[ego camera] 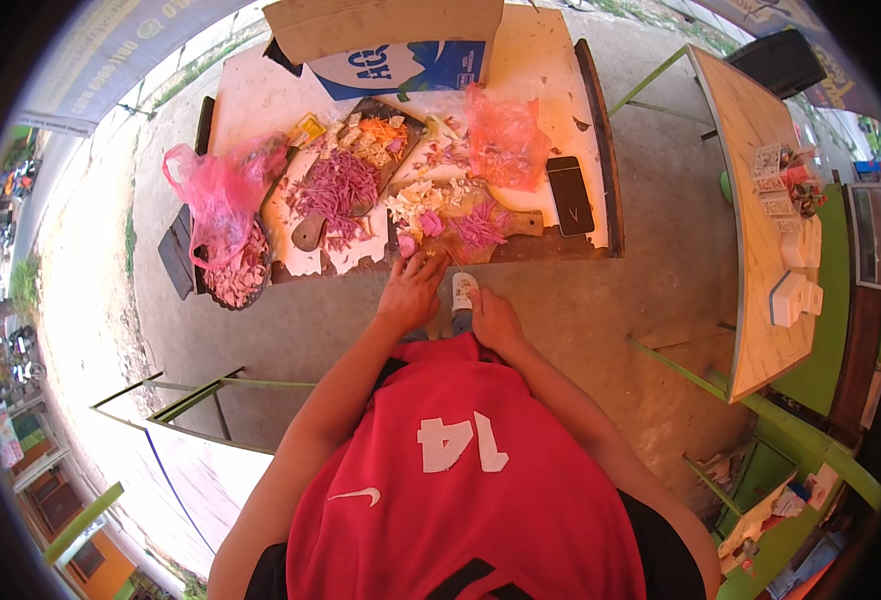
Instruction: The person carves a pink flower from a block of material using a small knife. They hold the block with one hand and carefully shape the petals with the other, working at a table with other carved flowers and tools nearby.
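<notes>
My left hand lies with bent fingertips at the near edge of a wooden cutting board, touching or close to a purple piece; what is under the fingers is hidden. My right hand is closed on a knife, whose thin blade points to the board. On this board are purple strips and pale chopped pieces. A second wooden board, behind to the left, bears purple strips, orange shreds and light brown pieces.
A pink plastic bag hangs over a bowl of pink chopped pieces at left. Another bag, a phone and a cardboard box are on the low table. Another table stands right.
</notes>
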The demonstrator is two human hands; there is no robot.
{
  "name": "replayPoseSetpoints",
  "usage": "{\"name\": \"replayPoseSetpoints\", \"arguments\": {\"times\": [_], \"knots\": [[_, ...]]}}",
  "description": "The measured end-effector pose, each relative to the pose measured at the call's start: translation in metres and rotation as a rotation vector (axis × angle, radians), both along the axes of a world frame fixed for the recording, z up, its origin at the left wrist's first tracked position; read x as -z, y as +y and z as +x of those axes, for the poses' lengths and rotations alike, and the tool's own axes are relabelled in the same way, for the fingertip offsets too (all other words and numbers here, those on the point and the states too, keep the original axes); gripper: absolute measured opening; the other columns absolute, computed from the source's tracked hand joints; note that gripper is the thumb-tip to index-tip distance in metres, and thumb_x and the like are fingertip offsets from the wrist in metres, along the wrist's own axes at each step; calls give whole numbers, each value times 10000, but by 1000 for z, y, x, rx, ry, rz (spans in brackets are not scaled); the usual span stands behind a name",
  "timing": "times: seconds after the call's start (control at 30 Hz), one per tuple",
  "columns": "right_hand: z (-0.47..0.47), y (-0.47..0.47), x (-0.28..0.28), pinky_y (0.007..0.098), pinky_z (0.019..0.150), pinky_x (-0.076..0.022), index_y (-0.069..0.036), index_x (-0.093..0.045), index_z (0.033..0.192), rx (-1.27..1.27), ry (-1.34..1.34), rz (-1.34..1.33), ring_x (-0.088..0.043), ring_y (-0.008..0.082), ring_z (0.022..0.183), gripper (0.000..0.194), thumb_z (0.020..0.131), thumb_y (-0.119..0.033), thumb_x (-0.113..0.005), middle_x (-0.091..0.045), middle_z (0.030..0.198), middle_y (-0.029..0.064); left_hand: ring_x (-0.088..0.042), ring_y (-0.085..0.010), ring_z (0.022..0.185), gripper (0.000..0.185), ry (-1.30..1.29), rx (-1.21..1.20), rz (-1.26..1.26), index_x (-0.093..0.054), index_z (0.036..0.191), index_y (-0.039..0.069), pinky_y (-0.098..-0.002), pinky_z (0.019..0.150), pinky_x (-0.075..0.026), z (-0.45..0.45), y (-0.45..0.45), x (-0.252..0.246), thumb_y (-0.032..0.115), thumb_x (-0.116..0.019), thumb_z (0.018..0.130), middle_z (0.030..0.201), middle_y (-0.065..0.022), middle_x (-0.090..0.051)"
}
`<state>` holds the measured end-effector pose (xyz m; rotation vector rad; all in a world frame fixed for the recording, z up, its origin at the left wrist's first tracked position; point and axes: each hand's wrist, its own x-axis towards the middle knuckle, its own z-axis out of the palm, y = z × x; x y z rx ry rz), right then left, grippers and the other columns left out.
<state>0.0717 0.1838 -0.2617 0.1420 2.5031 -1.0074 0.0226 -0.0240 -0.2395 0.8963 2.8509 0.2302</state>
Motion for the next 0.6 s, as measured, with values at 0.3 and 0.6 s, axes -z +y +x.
{"name": "replayPoseSetpoints", "arguments": {"times": [0.3,0.6], "knots": [[4,3,1,620,797,-505,32,-605,1030,-8,35,-24,-653,535,866,486,1102,-387,-369,-682,902,340,-437,-278,1365,657,1,-3,4,-532,1484,57,-503,1112,-358,-1,1,-1,207,-629,852,1483,-61,-528],[4,3,3,618,807,-507,34,-602,1037,-12,17,-15,-656,533,888,490,1102,-390,-364,-684,929,342,-438,-273,1359,654,15,3,-6,-544,1475,52,-479,1099,-367,-2,1,-2,203,-625,844,1472,-61,-535]]}}
